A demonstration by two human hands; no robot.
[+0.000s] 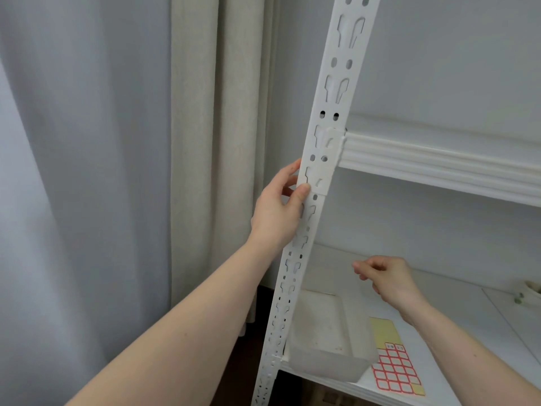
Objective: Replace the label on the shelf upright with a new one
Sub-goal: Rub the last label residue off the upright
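Left grip [281,206] around upright [325,148], thumb beside label [317,175]

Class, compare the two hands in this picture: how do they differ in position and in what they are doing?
The left hand is raised and grips the upright, thumb on its face; the right hand is lower, over the shelf, touching nothing visible. The left is spread; the right is loosely curled. Both are bare.

A translucent plastic bin [328,344] sits on the lower shelf at five o'clock. Beige curtains [205,142] hang at ten o'clock. A small white object [528,294] lies at four o'clock.
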